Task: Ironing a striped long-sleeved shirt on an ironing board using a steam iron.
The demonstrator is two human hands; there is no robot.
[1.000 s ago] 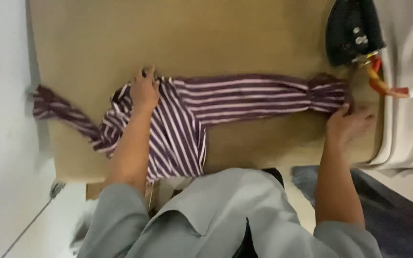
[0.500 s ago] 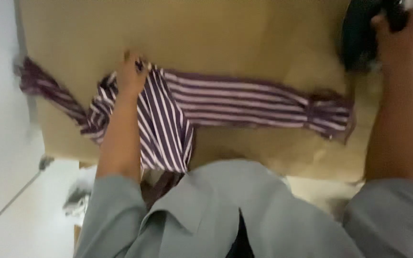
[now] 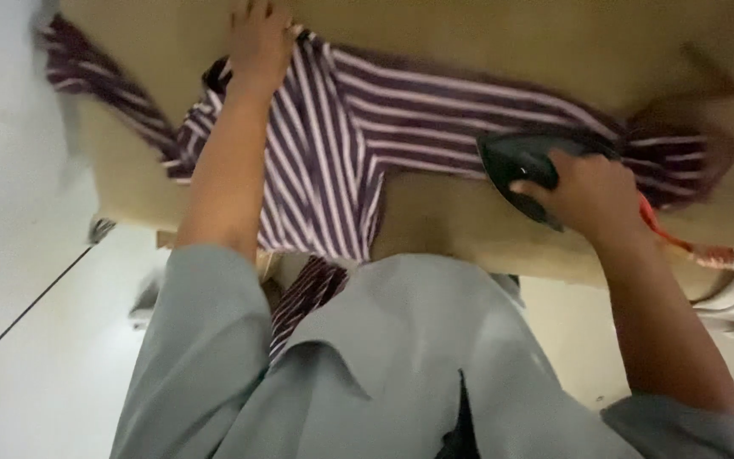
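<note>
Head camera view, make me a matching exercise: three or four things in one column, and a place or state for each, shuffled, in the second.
Things:
1. left hand
2. right hand
3. striped shirt
4. iron

Places or states:
A. spread over the tan board
B. pressed flat on the shirt near its shoulder
C. black, resting on the shirt's sleeve
D. gripping the iron

Pairs: 1-B, 2-D, 3-A, 4-C

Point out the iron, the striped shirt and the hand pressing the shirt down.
iron [image 3: 516,161], head view, on its dark nose.
striped shirt [image 3: 435,115], head view, on the laid-out sleeve.
left hand [image 3: 258,38], head view, on the back of the hand.
</note>
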